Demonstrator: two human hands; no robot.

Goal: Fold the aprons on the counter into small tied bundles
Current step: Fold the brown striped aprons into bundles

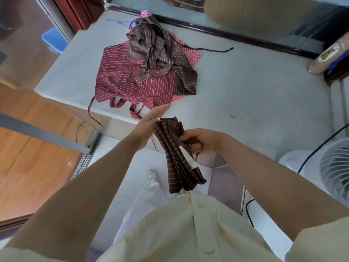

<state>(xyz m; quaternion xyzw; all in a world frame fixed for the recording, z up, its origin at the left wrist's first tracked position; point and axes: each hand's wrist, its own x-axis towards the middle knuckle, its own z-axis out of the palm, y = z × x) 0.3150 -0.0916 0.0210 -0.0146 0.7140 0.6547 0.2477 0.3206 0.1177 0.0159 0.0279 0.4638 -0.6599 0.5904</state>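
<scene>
Red striped apron (pixel 120 78): flat on grey counter (pixel 245 91), straps over near edge.
Brown striped apron (pixel 158 52): crumpled on top of it.
Left hand (pixel 149 123): fingers straight, pressed together.
Folded brown apron (pixel 175 167): pleated, held in front of the counter.
Right hand (pixel 204 140): fingers curled round it.
White fan (pixel 334 173): far right.

Looks down on a pale grey counter (pixel 255 103) edged at the far side by a dark window rail (pixel 236 35), with glossy wooden flooring (pixel 28 167) to the left, pale floor tiles (pixel 130 167) below, a blue box (pixel 53 39) at the upper left, and a white fan (pixel 334 167) with a black cable (pixel 319 146) at the right.
</scene>
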